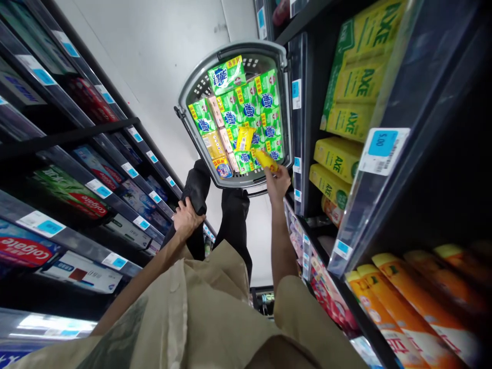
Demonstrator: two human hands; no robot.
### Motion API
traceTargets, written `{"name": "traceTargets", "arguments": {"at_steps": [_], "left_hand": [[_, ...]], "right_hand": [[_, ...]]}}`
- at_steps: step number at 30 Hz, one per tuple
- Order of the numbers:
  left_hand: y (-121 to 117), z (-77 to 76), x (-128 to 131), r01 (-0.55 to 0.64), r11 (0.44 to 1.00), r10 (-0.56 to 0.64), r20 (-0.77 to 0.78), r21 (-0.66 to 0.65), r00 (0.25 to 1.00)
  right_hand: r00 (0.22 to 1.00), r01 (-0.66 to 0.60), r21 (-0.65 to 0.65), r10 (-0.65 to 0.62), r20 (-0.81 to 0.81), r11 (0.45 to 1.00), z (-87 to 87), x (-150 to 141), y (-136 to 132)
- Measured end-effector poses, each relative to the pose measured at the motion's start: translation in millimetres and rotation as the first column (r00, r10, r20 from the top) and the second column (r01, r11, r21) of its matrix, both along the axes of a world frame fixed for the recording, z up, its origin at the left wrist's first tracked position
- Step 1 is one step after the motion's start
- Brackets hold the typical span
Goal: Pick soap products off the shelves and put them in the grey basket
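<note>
Your right hand (279,185) pinches a yellow pack (264,159) by its near end, the thumb on the left side and the fingers on the right, parted only by the pack's width. The other fingers look curled in, but you are too far off to tell each of them apart. The pack slants up and left from your grip, over the near right part of the basket (198,66); whether its underside touches the goods below, you cannot tell.

Just beyond its far tip, a 2nd yellow pack (245,138) lies flat, barcode up, on the green packs (249,108). These fill the right and middle of the basket in rows, and 1 upper green pack (226,76) lies askew at the far end. Pink boxes (216,111) stand in a line toward the left, with a tan pack (212,145) beside them.

Your left hand (188,218) holds no goods: it rests on the knee of your dark trousers (234,207), fingers slightly spread and laid over the cloth.

To your right are AXE boxes (336,159) and orange bottles (400,297); to your left, Colgate boxes (73,195).
</note>
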State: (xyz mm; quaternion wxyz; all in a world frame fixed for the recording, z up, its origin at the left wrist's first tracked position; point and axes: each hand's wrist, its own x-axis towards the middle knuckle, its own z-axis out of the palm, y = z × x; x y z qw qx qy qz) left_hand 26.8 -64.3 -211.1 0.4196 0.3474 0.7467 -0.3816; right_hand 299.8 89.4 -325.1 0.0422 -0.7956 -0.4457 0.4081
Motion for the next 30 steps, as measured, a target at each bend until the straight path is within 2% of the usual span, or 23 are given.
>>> {"name": "traceTargets", "arguments": {"at_steps": [2,3,5,7,11,15,18,22,24,26,28,30], "left_hand": [[-1,-0.3,0,0.001,1.0,-0.001,-0.001,0.004,1.0],[-2,-0.4,-1,0.003,1.0,-0.002,-0.003,0.007,1.0],[-3,-0.5,-1,0.006,1.0,-0.006,-0.001,0.015,1.0],[-4,-0.6,-2,0.01,1.0,-0.01,0.004,0.021,1.0],[-8,-2.1,-4,0.0,1.0,0.0,0.003,0.023,1.0],[-13,-4.1,-7,-0.011,0.999,0.011,0.008,0.049,1.0],[-19,-4.8,-10,0.005,0.997,-0.006,0.007,0.076,1.0],[-30,-6.0,-15,0.004,0.997,-0.006,0.023,0.079,1.0],[-38,-7.1,-17,0.002,0.997,-0.004,0.032,0.072,0.999],[-44,-7.8,-17,0.002,0.997,-0.005,0.036,0.072,0.999],[-47,-6.2,-17,0.004,0.997,-0.008,0.043,0.078,0.999],[-46,0.4,-18,-0.009,0.998,0.003,0.099,0.064,0.995]], "right_hand": [[0.99,0.139,0.136,-0.141,0.012,0.981,-21.6,-22,14],[0.985,0.162,0.154,-0.17,0.041,0.975,-33.4,-35,20],[0.977,0.129,0.118,-0.147,0.153,0.985,-53.5,-61,30],[0.962,0.072,0.062,-0.086,0.257,0.995,-65.3,-80,34],[0.951,0.057,0.029,-0.063,0.302,0.998,-66.6,-89,30],[0.958,0.067,0.111,-0.095,0.271,0.992,-62.3,-82,30],[0.971,0.026,0.143,-0.059,0.23,0.989,-66.3,-83,41],[0.984,0.032,0.071,-0.044,0.174,0.997,-71.5,-85,62],[0.984,0.079,0.013,-0.08,0.157,0.997,-65.3,-82,67],[0.984,0.164,-0.097,-0.155,0.09,0.982,-47.3,-78,63],[0.973,0.223,-0.235,-0.23,-0.005,0.946,-13.8,-74,49],[0.953,0.218,-0.372,-0.279,-0.118,0.902,36.3,-74,26]]}}
